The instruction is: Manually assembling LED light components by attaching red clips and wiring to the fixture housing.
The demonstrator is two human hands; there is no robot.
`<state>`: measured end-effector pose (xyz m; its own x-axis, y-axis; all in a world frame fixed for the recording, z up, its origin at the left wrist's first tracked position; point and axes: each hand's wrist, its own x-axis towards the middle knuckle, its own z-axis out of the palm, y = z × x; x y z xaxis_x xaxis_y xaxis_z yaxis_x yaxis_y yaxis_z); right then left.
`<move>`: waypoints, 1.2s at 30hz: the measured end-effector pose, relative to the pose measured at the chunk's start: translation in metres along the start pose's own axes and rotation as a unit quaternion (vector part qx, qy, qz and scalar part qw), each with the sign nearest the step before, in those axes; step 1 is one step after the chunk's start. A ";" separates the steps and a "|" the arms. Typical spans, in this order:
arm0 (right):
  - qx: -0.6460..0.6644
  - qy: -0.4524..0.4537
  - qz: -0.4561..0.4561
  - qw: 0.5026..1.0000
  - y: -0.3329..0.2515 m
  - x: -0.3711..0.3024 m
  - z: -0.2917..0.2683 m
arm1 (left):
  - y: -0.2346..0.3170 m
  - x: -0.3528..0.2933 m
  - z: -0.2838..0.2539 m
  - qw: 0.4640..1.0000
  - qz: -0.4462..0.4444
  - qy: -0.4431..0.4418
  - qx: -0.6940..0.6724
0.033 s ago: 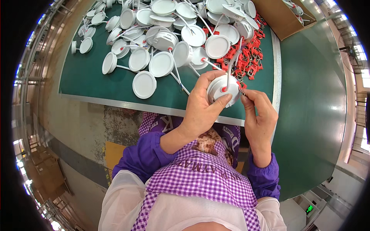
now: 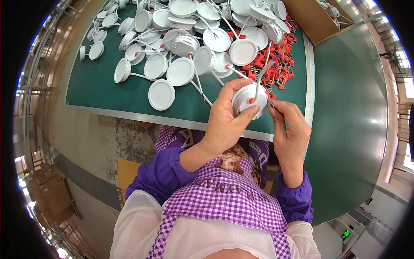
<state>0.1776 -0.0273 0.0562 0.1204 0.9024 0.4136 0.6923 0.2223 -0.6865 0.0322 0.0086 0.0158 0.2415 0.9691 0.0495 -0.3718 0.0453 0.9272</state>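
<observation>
Just over the table's front edge, my left hand (image 2: 224,118) grips a round white downlight (image 2: 243,97) by its rim, thumb across its back. From a red grommet on that back a white cable (image 2: 258,84) rises toward the pile. My right hand (image 2: 291,127) pinches a small red clip with metal parts (image 2: 270,96) between thumb and forefinger, against the lamp's right edge. The fingertips partly cover the clip, so how far it is seated cannot be seen. Beyond my hands lies a heap of similar red clips (image 2: 280,69).
A large pile of white downlights (image 2: 180,72) with cables covers the far left and middle of the green table (image 2: 103,90). A metal strip (image 2: 309,77) edges it on the right. Beyond that a cardboard box (image 2: 317,26) holding lamps stands on another green surface (image 2: 349,121).
The white cable on the held downlight has swayed slightly and its upper part looks blurred. Both hands, the downlight and the clip stay in place.
</observation>
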 end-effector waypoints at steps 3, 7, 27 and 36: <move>0.007 -0.003 0.009 1.000 0.001 -0.002 0.003 | 0.001 -0.002 -0.001 0.999 0.023 0.003 0.030; 0.007 -0.003 0.035 0.999 0.001 -0.006 0.005 | 0.005 -0.002 -0.004 0.995 0.050 -0.018 0.089; 0.291 -0.217 0.269 0.892 -0.007 -0.038 -0.004 | 0.023 -0.060 -0.029 0.997 -0.040 -0.044 0.058; 0.363 -0.258 0.359 0.820 -0.003 -0.031 0.022 | 0.032 -0.061 -0.051 0.988 -0.145 -0.046 -0.031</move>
<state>0.1560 -0.0483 0.0323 -0.1348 0.8919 -0.4316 -0.0542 -0.4416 -0.8956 -0.0400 -0.0369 0.0239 0.4258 0.8871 -0.1781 -0.3284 0.3349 0.8832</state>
